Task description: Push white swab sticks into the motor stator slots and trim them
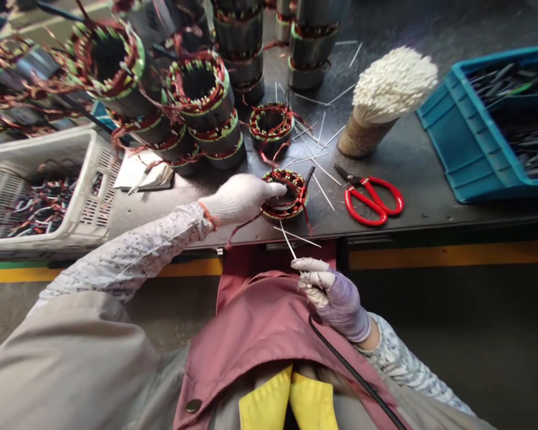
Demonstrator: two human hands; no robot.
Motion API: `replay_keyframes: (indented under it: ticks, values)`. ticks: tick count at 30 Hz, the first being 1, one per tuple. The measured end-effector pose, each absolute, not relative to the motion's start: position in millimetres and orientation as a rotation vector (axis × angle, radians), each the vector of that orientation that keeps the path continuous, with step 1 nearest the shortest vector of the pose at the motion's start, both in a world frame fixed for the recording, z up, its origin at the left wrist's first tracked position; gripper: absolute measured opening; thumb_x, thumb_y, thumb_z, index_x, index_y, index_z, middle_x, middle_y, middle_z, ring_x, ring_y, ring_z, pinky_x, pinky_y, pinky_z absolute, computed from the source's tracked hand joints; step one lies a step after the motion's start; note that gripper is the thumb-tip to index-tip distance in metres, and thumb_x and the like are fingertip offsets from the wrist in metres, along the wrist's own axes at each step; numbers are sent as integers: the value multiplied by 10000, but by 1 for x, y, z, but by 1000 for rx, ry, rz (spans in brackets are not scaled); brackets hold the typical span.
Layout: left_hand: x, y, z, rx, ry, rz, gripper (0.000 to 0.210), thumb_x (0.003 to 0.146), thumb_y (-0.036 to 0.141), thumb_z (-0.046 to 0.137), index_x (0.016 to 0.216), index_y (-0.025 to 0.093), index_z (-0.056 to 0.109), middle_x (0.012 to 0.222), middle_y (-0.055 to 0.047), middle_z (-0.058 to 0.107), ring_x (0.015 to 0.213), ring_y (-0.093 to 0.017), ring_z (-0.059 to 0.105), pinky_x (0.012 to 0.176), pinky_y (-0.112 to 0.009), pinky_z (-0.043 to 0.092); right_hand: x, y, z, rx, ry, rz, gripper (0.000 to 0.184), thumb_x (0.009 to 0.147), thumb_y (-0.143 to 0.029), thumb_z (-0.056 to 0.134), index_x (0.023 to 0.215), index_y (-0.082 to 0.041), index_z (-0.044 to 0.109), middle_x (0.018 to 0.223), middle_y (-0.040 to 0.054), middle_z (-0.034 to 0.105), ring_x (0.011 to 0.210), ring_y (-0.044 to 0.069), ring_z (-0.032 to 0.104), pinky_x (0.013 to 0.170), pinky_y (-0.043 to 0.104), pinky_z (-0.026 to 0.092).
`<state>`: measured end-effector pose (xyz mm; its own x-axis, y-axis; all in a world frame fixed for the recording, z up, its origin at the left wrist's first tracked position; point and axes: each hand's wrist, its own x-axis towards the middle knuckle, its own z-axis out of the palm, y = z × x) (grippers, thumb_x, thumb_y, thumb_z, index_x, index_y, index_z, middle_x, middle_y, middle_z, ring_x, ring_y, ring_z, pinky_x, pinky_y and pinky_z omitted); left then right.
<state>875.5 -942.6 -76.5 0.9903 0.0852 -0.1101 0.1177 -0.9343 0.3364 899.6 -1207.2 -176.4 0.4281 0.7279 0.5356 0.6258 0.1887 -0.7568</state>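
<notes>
My left hand (242, 196), in a white knitted glove, grips the left side of a small wound motor stator (285, 209) near the table's front edge. One finger reaches over its bore; the other fingers are partly hidden. Red-brown leads hang from the stator, and a short black sleeve stands up at its right. My right hand (334, 292), in a purple glove with whitish fingers, pinches a thin white strip (289, 243) just below the stator. That strip points up toward the rim and crosses another white strip (301, 236).
Stacked stators (215, 119) rise at the back left, with another stator (271, 126) beyond mine. Red-handled cutters (374, 200), scattered white strips and a tube (363, 134) of white strips lie right. A white crate (83, 179) and blue bin (452, 149) flank the table. A black cord (345, 361) crosses my apron.
</notes>
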Motion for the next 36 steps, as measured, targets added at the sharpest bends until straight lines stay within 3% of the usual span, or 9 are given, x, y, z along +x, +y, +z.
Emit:
replay_keyframes:
  ticks: [4,7,10,17,20,25,30,32,36]
  values:
    - [869,-951,-83,3021,-77,-163,619,858,365,604,1441,215,460,1384,-122,575,1305,-289,500,1137,-498,314,897,-1208,-173,-1494,-1264,84,251,843,-81,601,1037,-241,589,1096,78,724,1007,188,716,829,318,625]
    - [873,-949,-98,3133,-193,-234,570,825,307,652,1370,196,531,1250,-121,662,1228,-274,562,1195,-536,167,897,-1206,-176,-1481,-1237,94,209,855,-86,581,1004,-233,585,1086,82,726,988,182,721,791,295,628]
    - [882,-947,-110,3103,-206,-217,483,788,306,698,1259,235,626,1045,-71,736,1082,-254,635,1188,-481,216,901,-1201,-181,-1512,-1207,91,140,882,-106,551,953,-224,577,1066,93,728,967,176,725,756,279,624]
    - [891,-966,-114,2853,191,-110,330,689,286,729,1015,254,695,952,7,732,983,-226,640,1106,-402,351,919,-1181,-179,-1458,-1086,66,138,880,-102,581,953,-219,581,1065,83,724,991,163,711,784,273,610]
    - [888,-977,-111,2890,206,-58,228,728,253,681,956,245,691,940,-3,721,953,-219,644,1094,-408,359,919,-1178,-176,-1429,-1094,81,154,879,-100,589,971,-223,571,1081,85,713,1019,167,700,815,294,607]
    - [884,-989,-104,3064,197,-128,285,781,246,642,1056,186,681,1071,-96,695,1065,-273,628,1036,-426,404,902,-1193,-173,-1473,-1121,115,220,869,-61,575,1007,-232,560,1121,86,692,1048,167,685,821,293,603]
    - [886,-978,-100,3040,152,-177,579,805,302,662,1359,229,513,1179,-92,681,1113,-284,625,1147,-545,237,898,-1189,-169,-1531,-1042,80,227,869,-54,582,1012,-229,568,1120,80,691,1035,156,685,823,282,602]
    - [886,-972,-101,3022,146,-215,688,797,315,669,1436,244,425,1217,-96,669,1136,-293,619,1139,-559,246,901,-1183,-168,-1534,-1021,33,210,871,-62,591,1000,-227,571,1078,66,703,996,146,695,808,265,605]
    - [884,-969,-110,3032,169,-107,691,814,321,643,1451,195,405,1240,-107,659,1172,-301,602,1177,-543,203,902,-1182,-174,-1551,-1070,8,163,883,-86,580,976,-219,580,1025,63,716,961,149,706,777,259,613]
